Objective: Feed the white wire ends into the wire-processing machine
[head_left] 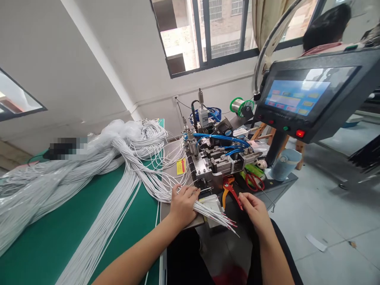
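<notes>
My left hand (182, 202) rests closed on a bundle of thin white cables (142, 174) at the front edge of the green table (59, 237), pinning their stripped ends (225, 221), which fan out to the right. My right hand (254, 209) hovers just right of those ends with fingers pinched together; whether it holds a wire I cannot make out. Right behind both hands sits a small metal machine (213, 160) with blue air hoses.
Orange-handled cutters (230, 190) and red scissors (254, 181) lie by the machine. A touchscreen control panel (305, 97) hangs at the right, a solder spool (239, 105) behind. Big cable bundles (44, 186) cover the table's left. A pale blue cup (283, 164) stands right. Another person (326, 27) sits beyond.
</notes>
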`<state>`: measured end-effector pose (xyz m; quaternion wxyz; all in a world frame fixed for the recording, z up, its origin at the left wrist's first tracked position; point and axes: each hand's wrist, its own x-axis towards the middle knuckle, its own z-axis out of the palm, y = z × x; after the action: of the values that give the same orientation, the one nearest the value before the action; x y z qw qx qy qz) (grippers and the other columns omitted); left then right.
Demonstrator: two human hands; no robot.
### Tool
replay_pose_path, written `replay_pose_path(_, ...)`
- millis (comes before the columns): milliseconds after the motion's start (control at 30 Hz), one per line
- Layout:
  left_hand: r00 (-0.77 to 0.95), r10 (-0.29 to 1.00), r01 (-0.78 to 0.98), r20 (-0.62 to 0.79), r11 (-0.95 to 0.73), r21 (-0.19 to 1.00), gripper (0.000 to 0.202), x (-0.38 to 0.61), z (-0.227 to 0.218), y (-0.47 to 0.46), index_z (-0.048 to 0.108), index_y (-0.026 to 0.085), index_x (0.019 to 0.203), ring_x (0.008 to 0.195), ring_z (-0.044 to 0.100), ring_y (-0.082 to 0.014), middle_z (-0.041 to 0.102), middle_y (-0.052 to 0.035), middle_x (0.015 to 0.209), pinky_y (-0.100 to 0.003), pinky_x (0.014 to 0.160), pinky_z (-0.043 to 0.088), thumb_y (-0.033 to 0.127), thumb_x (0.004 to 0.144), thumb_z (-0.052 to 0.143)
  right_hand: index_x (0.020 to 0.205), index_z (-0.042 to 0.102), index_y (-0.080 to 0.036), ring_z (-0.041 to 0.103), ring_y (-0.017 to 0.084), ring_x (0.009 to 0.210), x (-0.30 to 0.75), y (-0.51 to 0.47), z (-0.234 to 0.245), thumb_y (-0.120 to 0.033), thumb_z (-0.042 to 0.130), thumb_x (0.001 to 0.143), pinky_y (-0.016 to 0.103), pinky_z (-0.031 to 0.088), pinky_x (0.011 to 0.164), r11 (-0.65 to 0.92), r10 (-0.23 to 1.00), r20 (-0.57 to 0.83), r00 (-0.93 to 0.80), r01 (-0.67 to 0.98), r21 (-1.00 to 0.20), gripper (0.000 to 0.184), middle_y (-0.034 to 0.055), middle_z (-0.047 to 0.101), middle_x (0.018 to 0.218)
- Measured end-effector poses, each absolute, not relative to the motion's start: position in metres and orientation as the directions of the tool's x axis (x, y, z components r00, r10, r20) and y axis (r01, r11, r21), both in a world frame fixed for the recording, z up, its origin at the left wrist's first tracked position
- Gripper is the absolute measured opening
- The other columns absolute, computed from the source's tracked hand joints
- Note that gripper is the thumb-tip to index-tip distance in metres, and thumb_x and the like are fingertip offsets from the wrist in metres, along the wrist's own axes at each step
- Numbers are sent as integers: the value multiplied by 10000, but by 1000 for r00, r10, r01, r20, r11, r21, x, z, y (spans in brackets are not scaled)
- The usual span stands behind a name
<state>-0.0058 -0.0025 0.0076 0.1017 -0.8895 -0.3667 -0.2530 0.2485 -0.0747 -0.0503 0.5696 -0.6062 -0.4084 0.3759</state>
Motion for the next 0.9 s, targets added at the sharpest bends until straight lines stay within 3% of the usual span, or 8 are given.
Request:
replay_pose_path(200,578,614,719,537,-695,20,350,-5,13,-3,597,190,1199,1082,581,-242,617,-85,1258,-507,1059,190,191,859,517,740,617,-186,485,148,610,250,-90,-32,-517,612,825,251,377,573,-51,925,9,380,147,-988,342,-9,541,646)
replay_pose_path(400,649,480,580,590,-814,26,366,-9,16,-5,617,260,1148,904,637,-162,693,-11,1059,-456,1065,152,102,841,495,836,695,-185,600,209,768,238,-93,-6,-479,687,780,277,465,681,-28,975,11,222,171,-985,299,50,677,827)
replay_pose_path(667,623,412,533,665,-846,23,312,-8,16,-6,638,253,1093,736,622,-112,707,16,891,-378,974,213,124,934,403,868,707,-181,576,170,655,217,-67,27,-436,705,778,264,455,594,83,994,68,-85,185,-979,271,31,669,762)
replay_pose_path(800,612,424,542,668,-840,36,222,-7,15,-6,654,243,1026,682,594,-113,684,33,756,-368,946,233,217,962,443,798,695,-169,547,150,612,208,-56,24,-436,691,794,251,429,569,101,994,94,-53,136,-986,267,13,634,691)
replay_pose_path(900,581,432,555,690,-830,52,209,-7,15,-6,640,233,1074,680,585,-125,681,24,741,-372,933,241,282,960,471,792,691,-166,551,153,627,201,-50,17,-446,691,794,250,428,581,117,992,121,37,90,-989,281,14,630,683)
